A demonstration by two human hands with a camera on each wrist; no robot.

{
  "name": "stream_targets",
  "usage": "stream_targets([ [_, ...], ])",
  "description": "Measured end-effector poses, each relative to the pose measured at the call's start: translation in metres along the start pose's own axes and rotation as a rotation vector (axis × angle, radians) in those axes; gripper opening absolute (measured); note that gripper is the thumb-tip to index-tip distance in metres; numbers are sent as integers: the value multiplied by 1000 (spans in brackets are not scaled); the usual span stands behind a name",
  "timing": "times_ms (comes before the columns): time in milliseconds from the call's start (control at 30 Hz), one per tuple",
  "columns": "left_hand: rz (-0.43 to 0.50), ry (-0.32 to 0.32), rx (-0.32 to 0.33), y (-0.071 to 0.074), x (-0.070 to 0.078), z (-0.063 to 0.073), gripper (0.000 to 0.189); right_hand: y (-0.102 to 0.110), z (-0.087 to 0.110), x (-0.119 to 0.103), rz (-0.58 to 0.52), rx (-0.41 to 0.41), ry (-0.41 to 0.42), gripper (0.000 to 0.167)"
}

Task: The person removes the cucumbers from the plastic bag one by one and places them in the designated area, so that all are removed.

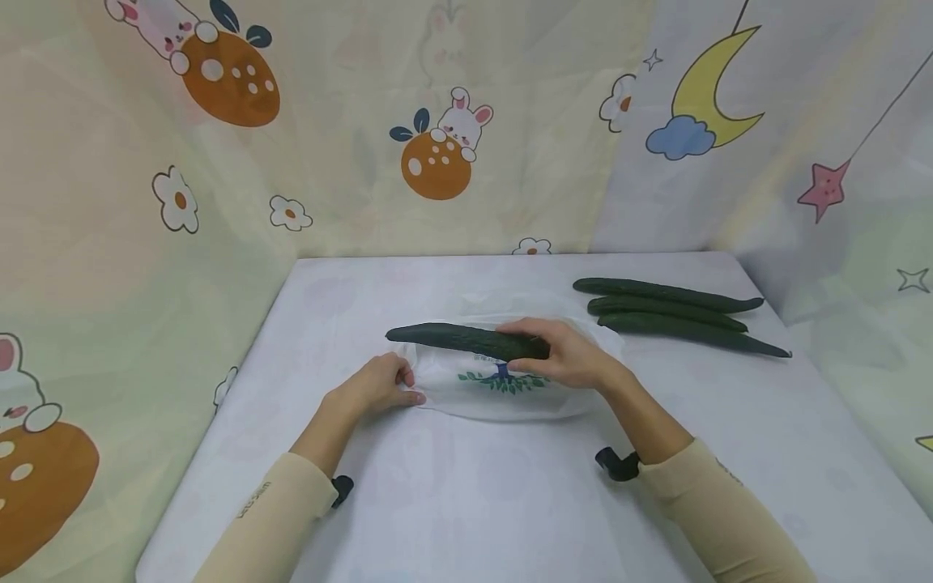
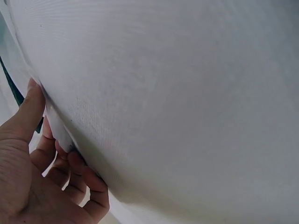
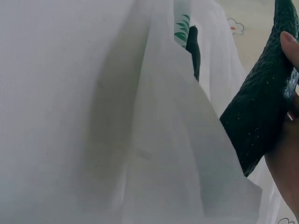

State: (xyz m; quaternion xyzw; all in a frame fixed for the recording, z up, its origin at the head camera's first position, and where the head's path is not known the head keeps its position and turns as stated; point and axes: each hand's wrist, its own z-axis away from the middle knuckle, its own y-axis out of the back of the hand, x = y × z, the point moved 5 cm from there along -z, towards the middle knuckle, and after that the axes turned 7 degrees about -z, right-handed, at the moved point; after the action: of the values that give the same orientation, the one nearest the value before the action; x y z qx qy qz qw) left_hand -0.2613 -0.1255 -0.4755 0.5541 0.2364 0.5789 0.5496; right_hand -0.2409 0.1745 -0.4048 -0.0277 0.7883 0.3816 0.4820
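A dark green cucumber (image 1: 452, 338) is held level above a white plastic bag (image 1: 440, 397) with a green tree print. My right hand (image 1: 564, 352) grips its right end, thumb on the near side. In the right wrist view the bumpy cucumber (image 3: 259, 107) slants beside the thin bag (image 3: 163, 121), which hides part of the scene. At the bag's left edge, my left hand (image 1: 375, 385) pinches the plastic. The left wrist view shows the left hand (image 2: 51, 182) with thumb and curled fingers at that edge.
Three more cucumbers (image 1: 666, 293) lie side by side at the back right of the white table (image 1: 466, 502). Printed cloth (image 1: 328, 138) hangs behind the table and along both sides. A dark green tip (image 3: 194, 51) shows past the bag in the right wrist view.
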Motion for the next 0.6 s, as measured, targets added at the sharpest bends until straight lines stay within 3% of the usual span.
stream_targets([
  [600,7,0,2,-1,-1,0,32,2,-8,-30,-38,-20,78,53],
])
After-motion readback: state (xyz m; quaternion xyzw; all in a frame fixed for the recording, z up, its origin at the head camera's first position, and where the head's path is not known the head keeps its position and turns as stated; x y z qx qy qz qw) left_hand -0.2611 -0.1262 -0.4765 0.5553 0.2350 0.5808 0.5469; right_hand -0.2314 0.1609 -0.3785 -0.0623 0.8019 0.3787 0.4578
